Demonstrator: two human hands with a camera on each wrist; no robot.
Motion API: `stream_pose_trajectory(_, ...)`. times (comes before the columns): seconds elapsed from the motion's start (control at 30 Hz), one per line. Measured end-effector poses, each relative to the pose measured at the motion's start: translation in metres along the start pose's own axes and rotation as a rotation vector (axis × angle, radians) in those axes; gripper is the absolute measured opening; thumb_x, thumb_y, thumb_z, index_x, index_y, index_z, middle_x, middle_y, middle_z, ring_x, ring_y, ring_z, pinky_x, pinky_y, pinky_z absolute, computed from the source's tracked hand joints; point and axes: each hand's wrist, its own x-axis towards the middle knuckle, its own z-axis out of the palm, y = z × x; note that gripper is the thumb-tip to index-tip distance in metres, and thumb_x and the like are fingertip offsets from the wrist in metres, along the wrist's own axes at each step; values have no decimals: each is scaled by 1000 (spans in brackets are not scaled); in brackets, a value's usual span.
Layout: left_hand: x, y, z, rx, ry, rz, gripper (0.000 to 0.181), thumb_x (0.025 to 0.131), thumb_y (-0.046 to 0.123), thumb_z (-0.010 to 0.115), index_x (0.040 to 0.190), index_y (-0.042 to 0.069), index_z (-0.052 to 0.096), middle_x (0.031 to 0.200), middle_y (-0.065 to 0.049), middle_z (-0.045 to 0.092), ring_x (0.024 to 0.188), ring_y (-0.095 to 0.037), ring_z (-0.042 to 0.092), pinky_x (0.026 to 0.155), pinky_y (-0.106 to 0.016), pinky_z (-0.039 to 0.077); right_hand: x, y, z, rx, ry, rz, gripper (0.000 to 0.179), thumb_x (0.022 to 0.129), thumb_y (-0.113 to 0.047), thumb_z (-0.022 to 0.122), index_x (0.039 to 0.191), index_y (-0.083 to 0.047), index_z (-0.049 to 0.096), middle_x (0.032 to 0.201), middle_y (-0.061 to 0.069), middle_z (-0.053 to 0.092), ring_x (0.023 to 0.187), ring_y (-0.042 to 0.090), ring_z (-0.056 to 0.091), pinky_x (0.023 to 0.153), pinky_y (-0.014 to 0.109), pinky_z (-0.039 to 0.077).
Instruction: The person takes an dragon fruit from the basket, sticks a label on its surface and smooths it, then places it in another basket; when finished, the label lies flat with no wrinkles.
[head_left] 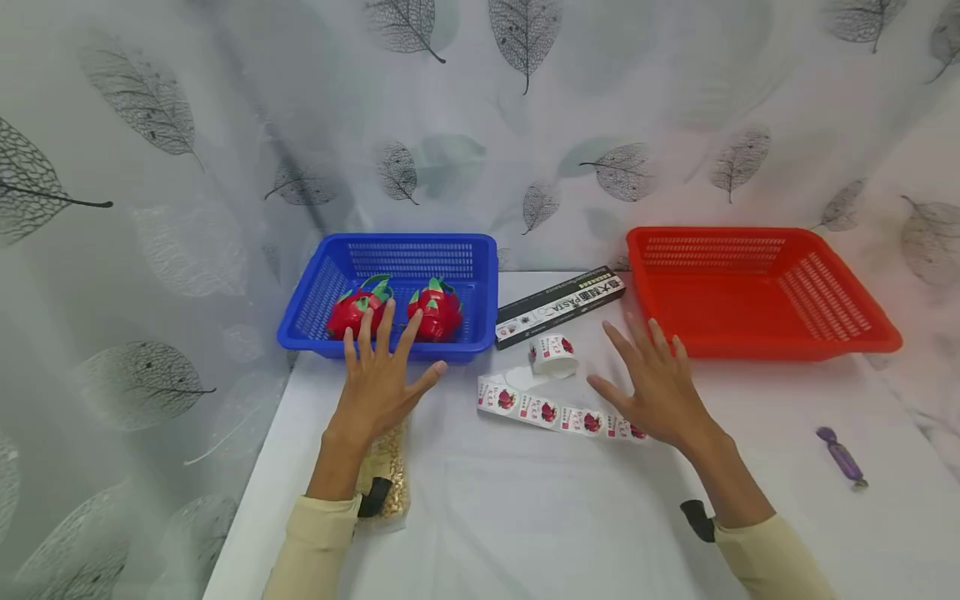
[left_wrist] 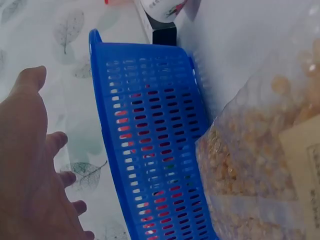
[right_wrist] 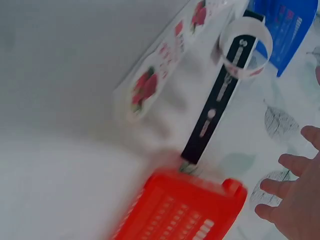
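My left hand [head_left: 378,387], fingers spread, hovers at the front of the blue basket [head_left: 480,292] and holds nothing. Two dragon fruits, one on the left [head_left: 347,317] and one on the right [head_left: 437,315], lie in that basket, with my fingertips overlapping them in the head view. Spread as well, my right hand [head_left: 663,396] is empty beside a roll of labels [head_left: 555,364]. The unrolled label strip [head_left: 528,408], printed with red fruit, runs across the table, its right end partly hidden by this hand. Beneath my left wrist lies a clear bag of yellowish grains [head_left: 396,479].
A black and white pasta box [head_left: 562,307] lies slanted between the baskets. The red basket [head_left: 750,346] stands at the back right. A purple wrapped candy [head_left: 842,457] lies near the right edge. Behind everything hangs a leaf-patterned curtain [head_left: 465,100].
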Motion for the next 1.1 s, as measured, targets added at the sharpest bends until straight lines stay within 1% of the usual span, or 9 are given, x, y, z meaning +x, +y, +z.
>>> stream_pose_trajectory(0.17,4,-8,-5,-12,19,-3,91,99,67,55,172,29,16,179,-13,-2,162,-45,-5,126,-70,-6,24,-21,9,-5,6,-59,89,95,-45,74,168,-17,31,175,19,19,160,49,14,122,78,12)
stream_pose_trajectory(0.3,9,-12,-8,-14,26,1,91,99,67,55,172,30,15,178,-14,1,162,-46,-3,126,-70,-4,45,-39,16,42,-44,-70,85,100,-49,66,170,-20,27,177,17,17,161,48,12,124,75,8)
stream_pose_trajectory(0.43,13,-11,-11,-19,3,-1,89,100,67,53,172,29,16,179,-13,0,162,-46,-3,127,-69,-5,67,-59,24,126,-89,-72,82,103,-50,61,171,-23,24,177,15,16,162,47,10,126,72,6)
stream_pose_trajectory(0.57,16,-10,-13,-37,-24,-15,87,102,66,51,172,30,15,179,-13,-1,162,-47,-3,128,-67,-4,89,-76,36,224,-108,-79,80,105,-51,59,171,-21,24,177,15,16,163,43,12,127,71,9)
stream_pose_trajectory(0.67,19,-11,-14,-51,-48,-30,85,103,66,48,172,31,12,179,-12,-2,162,-47,-4,128,-67,-3,103,-88,47,298,-118,-75,80,106,-50,58,170,-18,24,176,17,18,162,44,17,125,73,14)
stream_pose_trajectory(0.77,22,-12,-14,-69,-71,-36,84,104,66,47,172,31,11,179,-11,-3,162,-48,-5,128,-68,-2,115,-95,61,336,-127,-59,80,106,-50,57,170,-17,24,176,18,18,161,45,19,123,75,18)
stream_pose_trajectory(0.9,27,-13,-16,-89,-88,-32,84,105,66,46,172,31,11,180,-10,-4,163,-47,-7,128,-69,-1,127,-102,74,347,-123,-31,79,106,-48,56,170,-16,23,176,19,17,160,47,20,122,75,19)
stream_pose_trajectory(1.0,31,-13,-18,-101,-99,-28,83,105,66,45,172,31,11,180,-10,-4,163,-44,-9,127,-70,0,134,-106,80,348,-110,-14,78,107,-46,56,170,-14,24,176,20,16,161,47,19,123,74,19)
stream_pose_trajectory(1.1,35,-13,-21,-151,-117,-15,82,106,63,46,172,30,12,179,-11,-3,163,-44,-8,126,-72,1,138,-108,85,347,-107,-2,77,107,-43,55,170,-13,24,177,19,15,161,47,17,124,73,18)
